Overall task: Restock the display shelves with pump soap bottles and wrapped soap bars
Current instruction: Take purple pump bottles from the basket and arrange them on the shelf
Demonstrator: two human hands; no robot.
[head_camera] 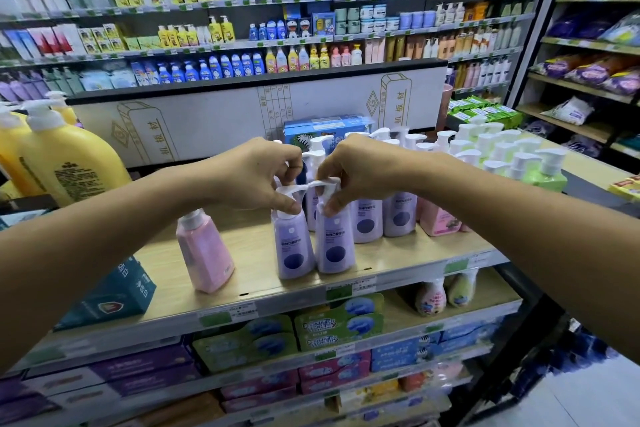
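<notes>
**Pump soap bottles (335, 246): two purple ones held by their pumps at the shelf front**

Nearest the camera, the top shelf (398, 256) carries a lone pink bottle (204, 253) well left of the work and close to the front edge. Just right of it stand the left purple bottle (294, 248) and the right purple bottle (337, 232), touching side by side and also near that edge.

The left hand (256, 180) has its fingers curled over the left bottle's pump, with the thumb pressed at the collar. The right hand (360, 173) pinches the right bottle's pump head and neck in the same way. Neither hand holds a bottle body.

Behind them a row of purple bottles (367, 218) fills the middle of the shelf, and green bottles (543, 177) stand farther right.

The weak point is probably the grip. Held only by the pump, a bottle could swivel or lean, and so near the edge a tipped one could fall to the tiers below. Pushing the pair back too hard could knock the close-packed row over. A forearm swinging left could clip the pink bottle.
</notes>
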